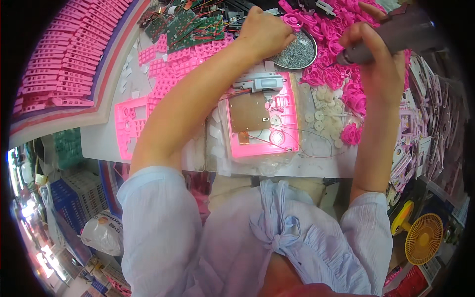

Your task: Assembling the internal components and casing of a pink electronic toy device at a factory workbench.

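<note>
My left hand (265, 32) is closed beside the far edge of a round metal dish (299, 52) full of small screws. A pink ring-shaped plastic part (292, 21) shows at its fingertips. My right hand (378, 49) is wrapped round a dark electric screwdriver (406, 32), its tip pointing left over heaped pink ring-shaped parts (357, 96). Between my forearms lies an open pink plastic housing (293, 113), touched by neither hand. It holds a brown board (249, 112), a grey box-like unit (267, 83) and thin wires.
Green circuit boards (195, 30) with wires and pink grid pieces (170, 74) lie at the far left. White discs (324, 115) are right of the housing. Stacked pink frames (64, 59) fill the upper left. Flat pieces (420, 128) and a yellow fan (424, 239) are at right.
</note>
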The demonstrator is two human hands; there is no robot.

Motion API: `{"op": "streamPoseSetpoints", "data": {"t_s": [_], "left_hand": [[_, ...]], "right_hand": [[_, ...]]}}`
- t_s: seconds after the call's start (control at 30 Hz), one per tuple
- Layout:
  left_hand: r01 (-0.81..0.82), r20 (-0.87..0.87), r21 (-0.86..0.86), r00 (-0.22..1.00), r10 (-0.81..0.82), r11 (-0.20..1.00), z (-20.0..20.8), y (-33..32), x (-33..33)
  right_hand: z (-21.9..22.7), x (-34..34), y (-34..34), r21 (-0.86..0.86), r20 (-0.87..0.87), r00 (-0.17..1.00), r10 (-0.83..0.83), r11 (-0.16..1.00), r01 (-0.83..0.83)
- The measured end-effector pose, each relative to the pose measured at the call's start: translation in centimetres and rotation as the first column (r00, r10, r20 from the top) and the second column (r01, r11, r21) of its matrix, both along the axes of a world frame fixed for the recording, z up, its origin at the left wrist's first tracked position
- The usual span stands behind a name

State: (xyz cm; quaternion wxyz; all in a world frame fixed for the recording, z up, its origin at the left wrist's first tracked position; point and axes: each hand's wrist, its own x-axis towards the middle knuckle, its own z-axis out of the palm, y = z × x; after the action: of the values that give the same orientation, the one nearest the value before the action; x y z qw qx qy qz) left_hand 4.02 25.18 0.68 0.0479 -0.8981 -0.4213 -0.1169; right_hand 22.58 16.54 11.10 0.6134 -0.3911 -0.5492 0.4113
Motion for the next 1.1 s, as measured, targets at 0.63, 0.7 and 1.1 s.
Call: {"op": "streamPoseSetpoints", "data": {"t_s": [0.63,0.7,1.1], "left_hand": [[0.036,0.591,-0.102,0.806,0.032,0.994,2.1,-14.8,-4.2],[-0.064,0.57,0.015,0.82,0.044,0.998,2.3,-14.8,-3.9],[-0.12,0.372,-0.091,0.917,0.146,0.989,0.4,-13.9,-4.7]], "right_hand": [[-2.3,-4.2,-3.1,0.316,-0.213,0.739,0.64,0.76,-0.568],[-2.5,-4.3,-2.4,0.322,-0.201,0.774,0.6,0.787,-0.526],[-6.8,-6.3,0.0,0.104,-0.085,0.934,0.348,0.935,-0.339]]}}
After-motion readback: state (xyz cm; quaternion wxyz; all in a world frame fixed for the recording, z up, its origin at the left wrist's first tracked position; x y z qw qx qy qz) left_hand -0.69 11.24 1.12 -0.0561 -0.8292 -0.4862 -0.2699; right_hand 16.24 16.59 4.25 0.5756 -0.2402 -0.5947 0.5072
